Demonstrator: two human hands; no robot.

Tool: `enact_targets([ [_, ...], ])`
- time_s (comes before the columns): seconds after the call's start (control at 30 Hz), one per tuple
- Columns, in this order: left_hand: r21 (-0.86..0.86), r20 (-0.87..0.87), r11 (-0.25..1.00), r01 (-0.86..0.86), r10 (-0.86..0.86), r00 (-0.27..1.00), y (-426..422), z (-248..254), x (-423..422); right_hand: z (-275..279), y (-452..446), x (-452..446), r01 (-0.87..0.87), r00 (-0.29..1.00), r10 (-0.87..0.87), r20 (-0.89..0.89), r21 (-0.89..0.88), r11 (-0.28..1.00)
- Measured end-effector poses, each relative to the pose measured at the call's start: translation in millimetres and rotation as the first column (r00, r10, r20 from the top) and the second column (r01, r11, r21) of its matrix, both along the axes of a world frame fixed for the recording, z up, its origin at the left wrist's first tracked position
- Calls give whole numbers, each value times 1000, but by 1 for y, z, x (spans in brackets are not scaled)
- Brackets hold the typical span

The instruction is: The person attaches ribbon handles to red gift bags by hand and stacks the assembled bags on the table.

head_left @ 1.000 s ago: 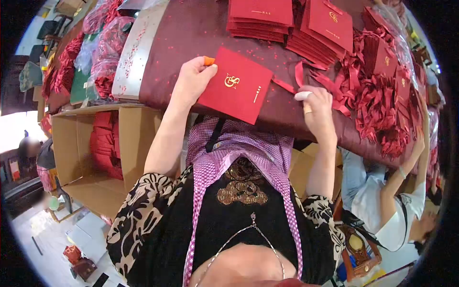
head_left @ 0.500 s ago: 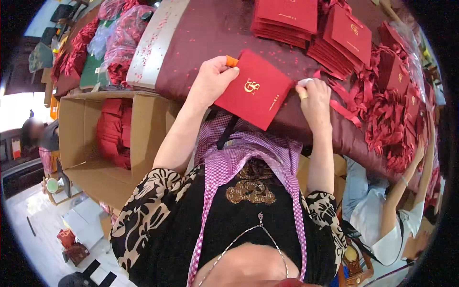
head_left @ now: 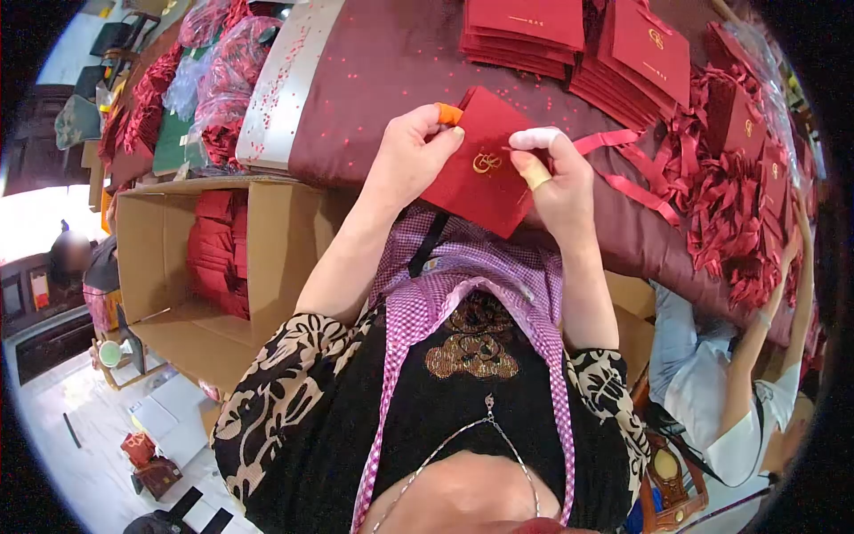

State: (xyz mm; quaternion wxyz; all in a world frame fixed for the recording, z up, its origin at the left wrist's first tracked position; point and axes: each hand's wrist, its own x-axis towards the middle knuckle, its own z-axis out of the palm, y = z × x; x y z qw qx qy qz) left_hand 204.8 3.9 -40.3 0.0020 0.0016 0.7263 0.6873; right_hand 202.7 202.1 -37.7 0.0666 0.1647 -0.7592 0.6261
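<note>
Two bare hands meet over one flat red bag [head_left: 485, 173], held in the middle of the frame at the near edge of the desk [head_left: 382, 80]. The left hand [head_left: 418, 156], with one orange finger cover, is closed in a pinch of thumb and finger on the bag's upper left edge. The right hand [head_left: 562, 178] wears one white finger cover and one pale yellow band; its thumb and forefinger are bent close together at the bag's right side, but whether they grip the bag or a ribbon cannot be told. The bag carries one gold monogram that looks like "GS". Two stacks stand at the top right: the left stack [head_left: 523, 31] shows a small line of writing, too small to read; the right stack [head_left: 633, 58] shows the same monogram and another tiny line. Beside them, at the right, lies a heap of red ribbons [head_left: 721, 209], with two more monograms visible there. One open cardboard box [head_left: 294, 231] with red items inside sits at the left. One other person [head_left: 725, 400] is at the lower right, both forearms reaching towards the heap.
</note>
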Motion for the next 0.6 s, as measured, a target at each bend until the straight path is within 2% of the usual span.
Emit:
enact_targets([
  [0.13,-57,-38,998,-8,6,999,6,11,6,2,-12,-2,41,994,-33,-101,78,996],
  [0.2,-91,-43,996,-10,6,999,8,13,7,3,-14,-3,149,955,-76,-286,243,958],
  [0.3,-73,-38,997,-7,4,999,10,13,8,-2,-14,-4,201,919,-85,-385,272,941],
  [0.6,-149,-129,989,3,-22,991,16,20,10,1,-15,-4,231,894,-66,-442,329,916],
])
